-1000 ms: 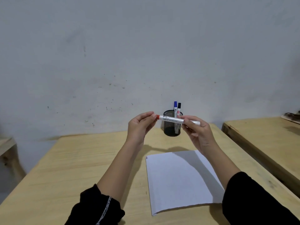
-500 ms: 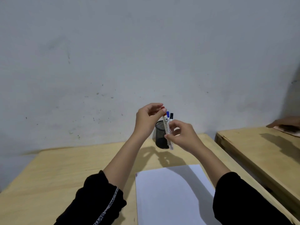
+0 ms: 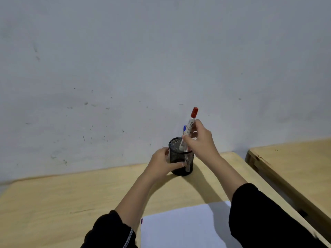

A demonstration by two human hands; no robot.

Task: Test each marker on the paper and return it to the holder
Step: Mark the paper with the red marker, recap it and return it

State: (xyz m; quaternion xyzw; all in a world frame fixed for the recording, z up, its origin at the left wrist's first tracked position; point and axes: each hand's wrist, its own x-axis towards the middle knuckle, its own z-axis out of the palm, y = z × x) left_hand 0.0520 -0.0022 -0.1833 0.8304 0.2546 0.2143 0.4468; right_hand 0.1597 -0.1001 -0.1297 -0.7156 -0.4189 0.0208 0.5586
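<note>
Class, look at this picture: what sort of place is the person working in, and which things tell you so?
Probably a classroom or plain study room: a bare light wooden desk against a scuffed white wall, a second similar wooden desk beside it, and a black mesh pen holder with markers.

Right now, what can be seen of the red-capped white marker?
The red-capped white marker is a slim white barrel with dark print, cap on and pointing up. It tilts slightly right, its lower end inside the black mesh holder. The right hand pinches its barrel; the left hand steadies the holder.
</note>
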